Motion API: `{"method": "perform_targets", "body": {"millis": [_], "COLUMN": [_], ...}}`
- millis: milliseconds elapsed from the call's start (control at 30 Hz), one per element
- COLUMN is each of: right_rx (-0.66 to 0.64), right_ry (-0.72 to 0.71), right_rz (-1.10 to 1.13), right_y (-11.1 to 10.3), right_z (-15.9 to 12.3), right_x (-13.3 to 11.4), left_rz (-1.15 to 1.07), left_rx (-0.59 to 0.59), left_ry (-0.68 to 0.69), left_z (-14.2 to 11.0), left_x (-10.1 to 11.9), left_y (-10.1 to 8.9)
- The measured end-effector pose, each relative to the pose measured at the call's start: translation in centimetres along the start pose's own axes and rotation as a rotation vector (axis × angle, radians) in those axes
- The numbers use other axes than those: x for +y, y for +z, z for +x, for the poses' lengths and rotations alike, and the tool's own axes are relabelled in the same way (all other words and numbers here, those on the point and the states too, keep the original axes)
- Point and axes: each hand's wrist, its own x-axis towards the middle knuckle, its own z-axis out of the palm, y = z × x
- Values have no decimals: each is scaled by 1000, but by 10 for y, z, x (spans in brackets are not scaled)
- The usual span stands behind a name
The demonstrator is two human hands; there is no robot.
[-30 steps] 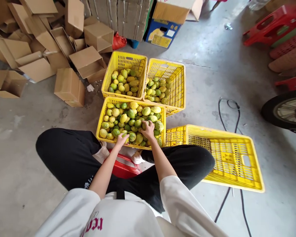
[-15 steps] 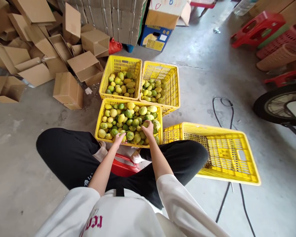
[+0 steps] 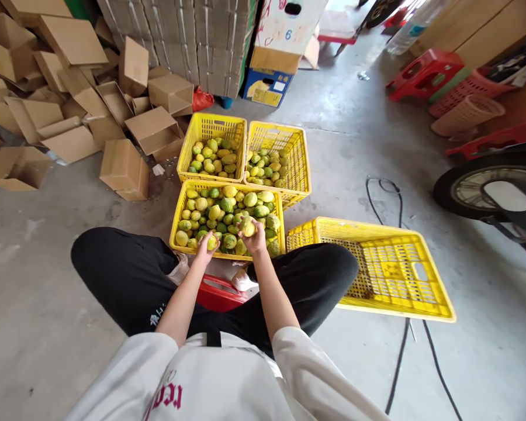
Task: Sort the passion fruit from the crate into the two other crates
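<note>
The left hand (image 3: 206, 250) has its grip closed around a small round yellow-green fruit (image 3: 211, 242), over the near edge of a yellow rectangular plastic crate (image 3: 282, 225) filled with green and yellow fruits (image 3: 214, 211). The right hand (image 3: 256, 240) grasps a larger pale yellow-green rounded fruit (image 3: 248, 226), raised above the crate's right half. Two more yellow slatted plastic crates, the far-left one (image 3: 213, 121) and the far-right one (image 3: 297, 158), hold similar fruit on the grey concrete floor (image 3: 342, 152).

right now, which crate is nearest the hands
The rectangular yellow plastic crate under the left hand and right hand; the back left crate, back right crate and rightmost crate sit farther away.
</note>
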Motion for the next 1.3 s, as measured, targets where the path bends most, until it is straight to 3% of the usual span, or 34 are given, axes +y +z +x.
{"method": "perform_targets", "body": {"millis": [233, 533, 667, 933, 1300], "right_rx": [26, -35, -33, -1, 24], "right_ry": [88, 185, 171, 77, 197], "right_rz": [115, 10, -20, -86, -144], "right_y": [14, 21, 25, 28, 26], "right_z": [-25, -28, -31, -38, -29], "right_x": [-3, 1, 2, 9, 14], "left_rz": [-114, -52, -23, 29, 38], "left_rx": [-13, 71, -8, -115, 7], "left_ry": [5, -74, -95, 7, -58], "left_z": [-13, -27, -28, -31, -15], "left_x": [19, 27, 27, 21, 17], "left_y": [17, 29, 28, 27, 21]}}
